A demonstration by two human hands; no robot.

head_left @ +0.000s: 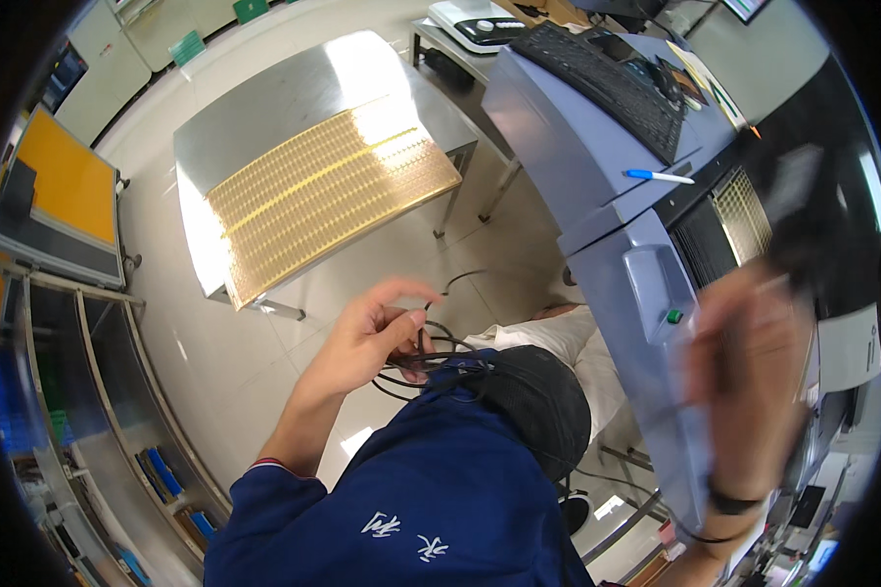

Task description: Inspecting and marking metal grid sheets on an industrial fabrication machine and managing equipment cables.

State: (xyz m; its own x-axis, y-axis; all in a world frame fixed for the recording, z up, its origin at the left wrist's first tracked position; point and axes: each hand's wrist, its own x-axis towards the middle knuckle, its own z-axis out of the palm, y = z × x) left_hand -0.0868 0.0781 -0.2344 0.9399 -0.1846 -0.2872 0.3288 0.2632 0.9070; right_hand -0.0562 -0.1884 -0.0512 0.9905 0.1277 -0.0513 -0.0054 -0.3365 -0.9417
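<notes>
My left hand is closed around a loosely coiled black cable in front of my waist. Several loops hang from its fingers, and one thin end stretches toward the floor. Over the blue-grey machine at the right, my right hand is smeared by motion. Its fingers appear wrapped around a dark object, too blurred to name. A blurred pale piece shows just beyond that object. A black cable also passes below my right wrist.
At the far left, a metal table bears a gold patterned sheet. A keyboard and a blue-and-white pen lie on the machine. A green button sits on its front. Shelving stands at the left.
</notes>
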